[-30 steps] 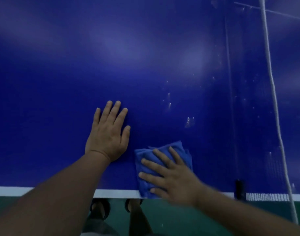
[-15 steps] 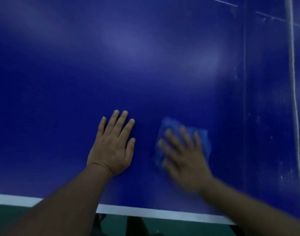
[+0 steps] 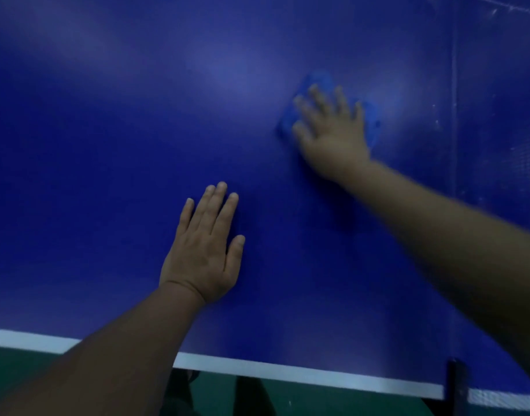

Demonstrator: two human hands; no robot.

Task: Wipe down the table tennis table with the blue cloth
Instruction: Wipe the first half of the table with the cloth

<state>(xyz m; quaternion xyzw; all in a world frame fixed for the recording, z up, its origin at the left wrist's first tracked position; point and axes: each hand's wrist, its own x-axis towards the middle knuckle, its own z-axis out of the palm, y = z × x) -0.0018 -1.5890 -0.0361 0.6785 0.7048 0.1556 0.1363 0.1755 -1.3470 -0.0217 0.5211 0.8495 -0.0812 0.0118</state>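
My right hand point(image 3: 332, 133) presses the blue cloth point(image 3: 317, 79) flat, fingers spread, at 1 o'clock on the table point(image 3: 107, 130). My left hand point(image 3: 203, 256) rests flat and empty at 6. Wiping looks midway, and I cannot tell how much is clean.

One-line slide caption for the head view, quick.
Right hand presses the blue cloth flat onto the table tennis table while the left hand rests flat nearer the white edge line.

Left hand point(image 3: 202, 250), lower centre of the frame: palm down, fingers straight and close together, thumb set slightly apart; forearm enters from the lower left corner. Right hand point(image 3: 332, 130), upper right of centre: palm down, fingers spread, blurred; arm extended from the right edge.
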